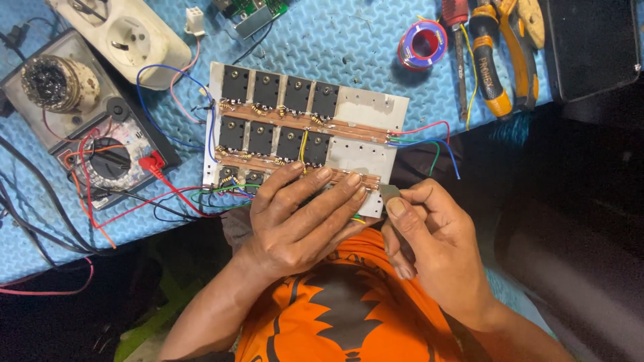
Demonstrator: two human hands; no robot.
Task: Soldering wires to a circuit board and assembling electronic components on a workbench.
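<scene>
A white metal board (365, 107) carrying rows of black transistors (268, 90), copper strips and small resistors lies on the blue mat. My left hand (302, 214) rests flat on the board's near edge, fingers spread over the lowest row and covering it. My right hand (429, 234) is at the board's near right corner, pinching a small grey-green piece (391, 193) between thumb and forefinger against that edge. Red, green and blue wires (429, 137) leave the board's right side; more coloured wires (201, 194) run off its left side.
A multimeter (107, 161) with red and black leads lies at the left, a soldering stand with a wire-wool cup (54, 80) behind it. A white power socket (134, 33) is at the back left. A solder spool (422, 43), screwdriver and pliers (503, 53) sit at the back right.
</scene>
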